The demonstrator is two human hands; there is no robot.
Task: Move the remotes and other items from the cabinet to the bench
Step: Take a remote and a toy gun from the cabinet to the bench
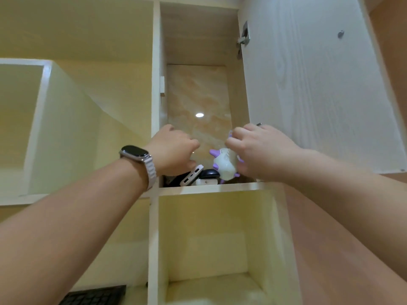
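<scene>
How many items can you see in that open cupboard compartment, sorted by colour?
White and purple: 1, toy
White: 2, power bank, small box
Black: 1, rounded item
Total: 4 in view; others may be hidden.

- Looks like someone's home, though I can't tell which room.
- A white cabinet (155, 62) with open cubbies fills the frame, and its wood-grain door (308, 84) is swung open at upper right.
- The centre shelf holds household clutter: a power bank (191, 175) and a purple-and-white toy (223, 166).
- There's glossy marble-look tile (198, 95) behind it and a peach wall (392, 40) at far right.
- A black keyboard (94, 296) sits at lower left.
</scene>
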